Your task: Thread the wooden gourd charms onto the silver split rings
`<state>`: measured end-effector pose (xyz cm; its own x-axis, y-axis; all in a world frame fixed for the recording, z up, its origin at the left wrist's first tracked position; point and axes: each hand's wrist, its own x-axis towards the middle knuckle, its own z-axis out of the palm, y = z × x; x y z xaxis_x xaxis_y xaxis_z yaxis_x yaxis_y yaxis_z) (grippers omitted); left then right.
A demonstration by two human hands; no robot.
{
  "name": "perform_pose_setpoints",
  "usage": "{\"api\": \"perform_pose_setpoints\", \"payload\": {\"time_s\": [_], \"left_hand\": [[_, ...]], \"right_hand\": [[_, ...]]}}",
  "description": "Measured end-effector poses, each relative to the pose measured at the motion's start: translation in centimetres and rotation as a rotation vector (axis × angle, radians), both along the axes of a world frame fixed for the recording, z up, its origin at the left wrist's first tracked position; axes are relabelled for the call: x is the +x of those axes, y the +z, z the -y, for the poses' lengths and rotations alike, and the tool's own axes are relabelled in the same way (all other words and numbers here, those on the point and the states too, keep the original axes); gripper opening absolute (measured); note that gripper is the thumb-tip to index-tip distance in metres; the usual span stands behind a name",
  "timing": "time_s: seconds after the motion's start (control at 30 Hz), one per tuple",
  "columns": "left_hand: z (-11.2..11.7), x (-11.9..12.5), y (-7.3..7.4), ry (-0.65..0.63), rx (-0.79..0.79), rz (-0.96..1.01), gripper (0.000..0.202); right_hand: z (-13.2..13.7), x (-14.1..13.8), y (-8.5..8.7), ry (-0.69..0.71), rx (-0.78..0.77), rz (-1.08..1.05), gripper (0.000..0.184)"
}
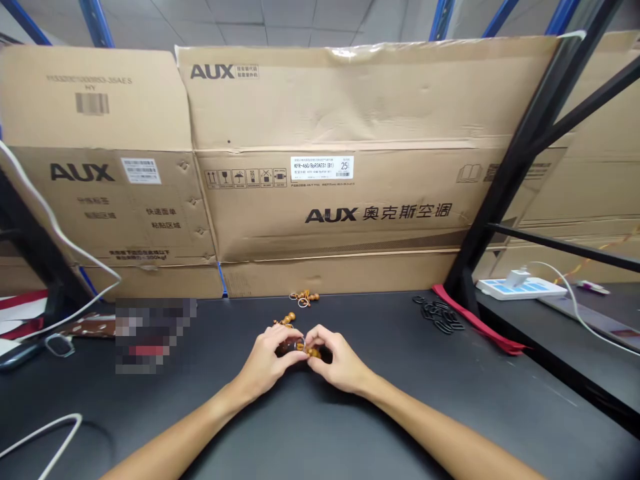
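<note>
Over the middle of the dark table, my left hand [265, 359] and my right hand [345, 365] meet at the fingertips. Between them is a keychain [313, 353] with a glossy brown gourd-shaped charm and a metal ring. My left fingers are closed at the ring side, while the right thumb and fingers pinch near the charm; the exact grip is partly hidden. Just beyond my left hand lies a second brown gourd charm [287, 319]. Farther back, near the cardboard, are more gourd keychains [309, 297] with metal rings.
Several black loop-shaped pieces [440, 315] lie in a pile at right, beside a red strap [480, 327] and a black rack post [500, 193]. Large cardboard panels [260, 233] wall off the back. A white cable [65, 427] and eyeglasses [60, 345] are at left; a power strip [520, 289] stands right.
</note>
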<state>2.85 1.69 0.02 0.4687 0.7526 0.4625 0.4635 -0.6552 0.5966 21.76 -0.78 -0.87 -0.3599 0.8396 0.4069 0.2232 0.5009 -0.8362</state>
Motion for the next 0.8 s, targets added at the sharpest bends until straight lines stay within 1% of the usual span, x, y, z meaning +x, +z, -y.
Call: {"api": "perform_pose_setpoints", "payload": {"time_s": [0.1, 0.17, 0.27, 0.4, 0.53, 0.7, 0.77, 0.8], "left_hand": [[0.00, 0.03, 0.07, -0.015, -0.034, 0.035, 0.020], [-0.01, 0.04, 0.09, -0.018, -0.061, 0.056, 0.020], [-0.08, 0.02, -0.02, -0.015, -0.081, 0.072, 0.021], [-0.23, -0.06, -0.39, -0.012, -0.051, 0.043, 0.024], [-0.22, -0.07, -0.50, -0.035, 0.029, -0.024, 0.031], [-0.05, 0.02, -0.09, -0.086, 0.062, -0.094, 0.024], [0.00, 0.01, -0.01, -0.076, 0.071, -0.114, 0.022], [0.02, -0.01, -0.01, -0.065, 0.080, -0.121, 0.021]], "right_hand": [[-0.46, 0.27, 0.24, 0.093, -0.142, -0.039, 0.004], [-0.69, 0.36, 0.42, 0.123, -0.213, -0.085, 0.010], [-0.77, 0.31, 0.48, 0.111, -0.244, -0.109, 0.020], [-0.60, 0.12, 0.14, 0.063, -0.202, -0.064, 0.022], [-0.60, 0.07, -0.05, 0.027, -0.152, -0.050, 0.024], [-0.65, 0.14, -0.06, 0.041, -0.124, -0.038, 0.024], [-0.54, 0.13, -0.09, 0.016, -0.069, 0.002, 0.025], [-0.48, 0.12, -0.11, -0.008, -0.018, 0.037, 0.025]]}}
